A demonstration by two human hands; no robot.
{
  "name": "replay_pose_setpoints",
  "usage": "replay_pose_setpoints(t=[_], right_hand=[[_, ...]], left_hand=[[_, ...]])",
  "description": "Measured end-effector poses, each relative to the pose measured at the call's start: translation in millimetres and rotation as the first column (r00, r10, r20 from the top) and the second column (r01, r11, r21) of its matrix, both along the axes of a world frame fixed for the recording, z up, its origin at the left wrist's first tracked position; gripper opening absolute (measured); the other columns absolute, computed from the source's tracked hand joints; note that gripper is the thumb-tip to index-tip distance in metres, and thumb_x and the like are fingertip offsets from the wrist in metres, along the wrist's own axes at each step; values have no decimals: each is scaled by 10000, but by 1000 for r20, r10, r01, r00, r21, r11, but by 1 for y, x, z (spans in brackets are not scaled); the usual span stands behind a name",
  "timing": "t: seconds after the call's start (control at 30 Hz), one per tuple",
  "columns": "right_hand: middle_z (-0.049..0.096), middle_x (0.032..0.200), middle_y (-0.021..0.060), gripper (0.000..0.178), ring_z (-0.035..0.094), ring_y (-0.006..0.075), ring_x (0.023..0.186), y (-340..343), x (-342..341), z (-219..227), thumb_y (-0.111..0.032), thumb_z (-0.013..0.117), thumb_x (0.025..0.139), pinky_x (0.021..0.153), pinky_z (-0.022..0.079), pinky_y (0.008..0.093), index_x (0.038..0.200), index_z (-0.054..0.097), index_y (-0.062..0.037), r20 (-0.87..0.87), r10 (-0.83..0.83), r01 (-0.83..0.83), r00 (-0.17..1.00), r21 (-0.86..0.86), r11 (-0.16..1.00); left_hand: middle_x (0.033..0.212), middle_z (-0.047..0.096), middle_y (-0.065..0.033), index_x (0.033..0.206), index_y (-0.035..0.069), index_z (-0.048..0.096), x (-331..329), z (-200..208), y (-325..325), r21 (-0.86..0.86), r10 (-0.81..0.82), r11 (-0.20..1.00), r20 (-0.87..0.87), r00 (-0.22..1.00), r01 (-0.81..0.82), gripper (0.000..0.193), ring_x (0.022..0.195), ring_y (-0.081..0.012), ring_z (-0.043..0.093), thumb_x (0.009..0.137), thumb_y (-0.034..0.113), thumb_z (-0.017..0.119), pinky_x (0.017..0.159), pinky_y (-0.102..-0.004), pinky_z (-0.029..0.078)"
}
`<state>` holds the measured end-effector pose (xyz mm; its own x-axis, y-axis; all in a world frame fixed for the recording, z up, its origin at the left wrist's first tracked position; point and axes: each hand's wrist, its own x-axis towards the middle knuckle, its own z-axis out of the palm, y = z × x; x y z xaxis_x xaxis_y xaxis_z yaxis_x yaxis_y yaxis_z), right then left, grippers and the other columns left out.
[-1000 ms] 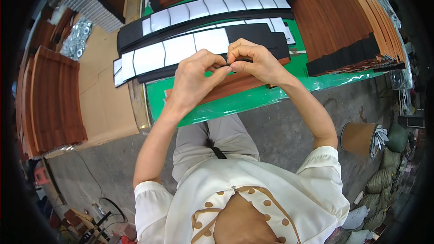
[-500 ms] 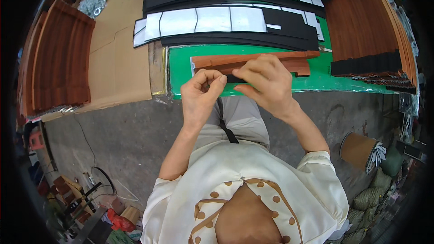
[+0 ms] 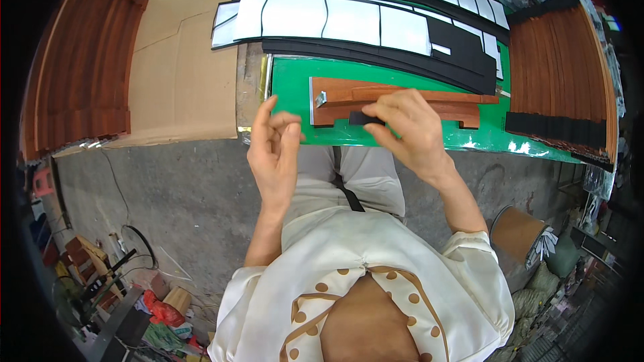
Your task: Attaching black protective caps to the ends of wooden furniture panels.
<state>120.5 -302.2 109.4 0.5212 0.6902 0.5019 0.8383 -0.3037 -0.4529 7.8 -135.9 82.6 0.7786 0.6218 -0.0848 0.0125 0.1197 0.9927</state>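
My right hand [image 3: 410,135] pinches a short black foam-like strip [image 3: 358,118] between thumb and fingers, over the near edge of a reddish-brown wooden piece [image 3: 342,96]. My left hand [image 3: 274,161] is raised off to the left of that piece, palm turned inward, fingers apart and nothing visible in them. The wooden piece lies lengthwise on the green tabletop [image 3: 288,80], with a pale strip along its left end. A small shiny metal fitting [image 3: 321,98] sits near that end. My right fingers partly hide the middle of the wood.
Black strips with white backing [image 3: 349,23] lie in layers behind the wooden piece. Stacks of brown wooden pieces stand at the left [image 3: 84,67] and right [image 3: 553,60]. Brown cardboard [image 3: 184,74] covers the left part of the table. A brown drum [image 3: 515,233] stands on the floor.
My hands have drawn apart: the left has opened and moved left, away from the wood. The right keeps the black strip. The metal fitting now shows, and the whole view has shifted slightly.
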Motion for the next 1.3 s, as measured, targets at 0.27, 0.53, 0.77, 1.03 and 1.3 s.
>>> replay_pose_setpoints(t=[0.27,0.53,0.77,1.03,1.3], right_hand=[[607,833,36,295,539,193,738,22,15,-17,-60,738,666,629,462,304,956,688,-78,-132,-36,33,991,-19,999],[599,853,36,300,548,190,758,25,20,-21,-46,736,671,627,473,304,963,685,-93,-166,-1,-5,986,-32,999],[595,847,39,300,552,192,771,24,21,-21,-38,734,672,629,476,305,962,685,-95,-193,5,-12,981,-33,999],[591,845,39,299,551,190,762,25,21,-22,-37,738,669,618,473,303,958,687,-95,-191,11,-15,981,-16,1000],[592,845,44,282,555,195,764,26,21,-22,-46,739,675,618,474,304,949,688,-84,-207,24,-27,978,-8,1000]], left_hand=[[1046,575,-103,1084,23,613,37,-17,15,563,-244,799,-21,970,213,350,861,-181,569,743,24,690,729,-286,466],[941,611,-88,989,-1,632,43,-19,15,397,-286,877,-15,958,269,269,801,-167,574,732,30,703,718,-276,469],[930,611,-85,980,-3,628,44,-20,16,404,-300,872,-8,954,277,265,792,-165,574,730,37,707,714,-274,469],[925,613,-81,973,-1,629,43,-22,18,396,-301,874,-12,954,281,252,785,-162,573,734,27,704,709,-270,469],[929,616,-84,969,-2,630,42,-19,17,380,-294,881,-25,955,282,256,784,-163,573,726,15,707,709,-271,471]])
